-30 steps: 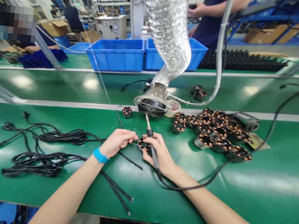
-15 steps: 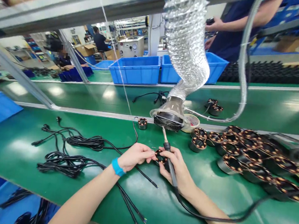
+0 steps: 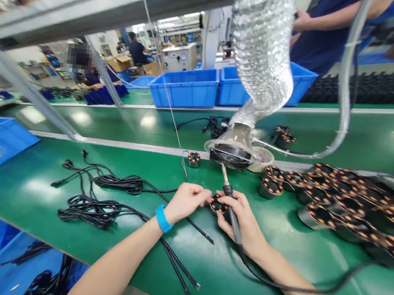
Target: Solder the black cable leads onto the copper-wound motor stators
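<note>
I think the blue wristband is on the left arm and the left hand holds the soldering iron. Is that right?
Not quite: the head view shows the soldering iron in the right hand. The blue wristband is on the left arm.

Bright light casts white glare on the glossy green desk point(image 3: 275, 235) and glints along the crinkled silver foil duct point(image 3: 264, 46); blur and wide-angle stretch smear the copper-wound black rings point(image 3: 389, 224) at far right.
</note>
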Demonstrator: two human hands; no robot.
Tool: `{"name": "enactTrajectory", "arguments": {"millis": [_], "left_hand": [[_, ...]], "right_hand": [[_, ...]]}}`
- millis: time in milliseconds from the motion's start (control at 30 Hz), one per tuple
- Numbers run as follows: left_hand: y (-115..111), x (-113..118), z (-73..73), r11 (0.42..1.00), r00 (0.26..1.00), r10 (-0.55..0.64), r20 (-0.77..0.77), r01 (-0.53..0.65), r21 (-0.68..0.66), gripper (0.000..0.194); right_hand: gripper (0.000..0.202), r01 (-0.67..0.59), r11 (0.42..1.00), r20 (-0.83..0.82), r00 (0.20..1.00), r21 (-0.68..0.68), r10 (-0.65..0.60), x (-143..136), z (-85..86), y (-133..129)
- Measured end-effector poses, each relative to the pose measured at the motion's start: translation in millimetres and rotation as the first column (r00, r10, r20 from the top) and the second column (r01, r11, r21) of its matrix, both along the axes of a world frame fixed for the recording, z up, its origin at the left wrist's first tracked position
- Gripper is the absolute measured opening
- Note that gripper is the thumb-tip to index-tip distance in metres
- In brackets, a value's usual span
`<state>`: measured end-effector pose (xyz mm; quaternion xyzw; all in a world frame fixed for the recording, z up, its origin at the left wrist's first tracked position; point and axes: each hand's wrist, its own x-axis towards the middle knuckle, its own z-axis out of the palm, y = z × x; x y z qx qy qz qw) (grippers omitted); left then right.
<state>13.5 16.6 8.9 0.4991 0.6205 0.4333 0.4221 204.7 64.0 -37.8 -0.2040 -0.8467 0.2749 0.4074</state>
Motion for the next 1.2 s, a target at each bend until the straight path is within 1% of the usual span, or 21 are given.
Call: {"name": "enactTrajectory", "arguments": {"millis": [100,133,167,200,233,267,300,333,367,400,467,533,600,633,667,733,800,867,967,1033,1200], "left_hand": [[-4.2,-15.6,7.3,0.998,0.966,0.064,-0.250,-0.061,0.020,0.049],[-5.9,-20.9,10.8,0.999,0.947,0.044,-0.317,-0.041,0.016,0.050],[-7.9,-25.2,14.3,1.000,0.927,-0.026,-0.374,0.027,-0.003,0.050],[-10.2,-27.9,17.3,0.989,0.895,-0.142,-0.422,0.141,-0.034,0.048],[-12.7,-28.8,19.4,0.959,0.845,-0.278,-0.456,0.274,-0.077,0.043],[-15.4,-27.9,20.3,0.906,0.774,-0.413,-0.480,0.405,-0.125,0.035],[-17.9,-25.3,19.9,0.843,0.693,-0.519,-0.500,0.511,-0.167,0.026],[-20.2,-21.6,18.3,0.789,0.620,-0.589,-0.519,0.580,-0.202,0.020],[-22.0,-17.3,16.1,0.751,0.564,-0.628,-0.536,0.620,-0.228,0.017],[-23.3,-13.2,13.9,0.728,0.525,-0.646,-0.554,0.640,-0.244,0.016],[-24.6,-7.8,11.9,0.712,0.496,-0.655,-0.570,0.658,-0.246,0.018],[-24.8,-8.4,15.7,0.693,0.521,-0.683,-0.511,0.684,-0.229,0.021],[-24.1,-14.6,24.0,0.700,0.608,-0.702,-0.371,0.685,-0.202,0.022],[-23.4,-18.7,28.4,0.725,0.671,-0.687,-0.279,0.663,-0.188,0.022],[-22.4,-22.8,32.1,0.764,0.741,-0.646,-0.185,0.622,-0.172,0.021],[-19.7,-29.4,35.8,0.857,0.862,-0.506,-0.034,0.498,-0.130,0.020],[-16.7,-32.3,34.2,0.923,0.925,-0.377,0.041,0.379,-0.067,0.024],[-14.5,-31.7,30.0,0.954,0.952,-0.298,0.067,0.299,-0.013,0.030],[-13.7,-28.5,25.0,0.969,0.966,-0.245,0.077,0.244,0.027,0.033],[-14.2,-26.9,24.4,0.973,0.970,-0.232,0.080,0.229,0.043,0.033],[-16.2,-25.2,27.6,0.973,0.970,-0.227,0.090,0.221,0.071,0.031]], "right_hand": [[0.043,-0.042,0.999,-0.004,0.999,-0.009,0.042,2.1,3.5,-1.0],[0.044,-0.056,0.998,-0.001,0.998,-0.008,0.056,3.1,4.5,-0.6],[0.046,-0.066,0.998,0.005,0.998,-0.008,0.066,4.3,5.4,0.1],[0.047,-0.073,0.997,0.015,0.997,-0.008,0.073,5.5,6.1,0.8],[0.047,-0.074,0.997,0.025,0.997,-0.009,0.074,6.7,6.7,1.4],[0.047,-0.073,0.997,0.038,0.997,-0.012,0.073,7.7,7.2,1.8],[0.046,-0.068,0.998,0.052,0.996,-0.015,0.069,8.7,7.7,1.9],[0.045,-0.058,0.998,0.062,0.996,-0.015,0.059,9.4,8.2,1.8],[0.044,-0.047,0.999,0.069,0.996,-0.011,0.048,9.8,8.7,1.4],[0.043,-0.035,0.999,0.074,0.997,0.001,0.035,10.1,9.3,0.9],[0.039,-0.007,0.999,0.082,0.997,0.043,0.003,10.3,10.2,0.0],[0.035,0.019,0.996,0.093,0.995,0.087,-0.027,10.4,10.8,-0.6],[0.033,0.033,0.995,0.107,0.993,0.099,-0.043,10.7,11.2,-0.7],[0.033,0.032,0.995,0.112,0.993,0.092,-0.043,10.9,11.3,-0.5],[0.034,0.030,0.996,0.114,0.993,0.079,-0.039,11.0,11.5,-0.2],[0.037,0.019,0.998,0.112,0.993,0.055,-0.025,10.9,12.2,0.9],[0.039,0.004,0.999,0.117,0.993,0.043,-0.009,10.1,14.3,1.8],[0.041,-0.003,0.998,0.129,0.992,0.055,-0.004,8.7,18.8,1.5],[0.042,0.023,0.994,0.111,0.993,0.111,-0.035,4.5,30.5,-2.8],[0.042,0.050,0.992,0.053,0.997,0.118,-0.057,-0.6,40.1,-8.2],[0.036,0.107,0.993,-0.145,0.984,0.041,-0.100,-22.1,57.5,-22.0]]}}
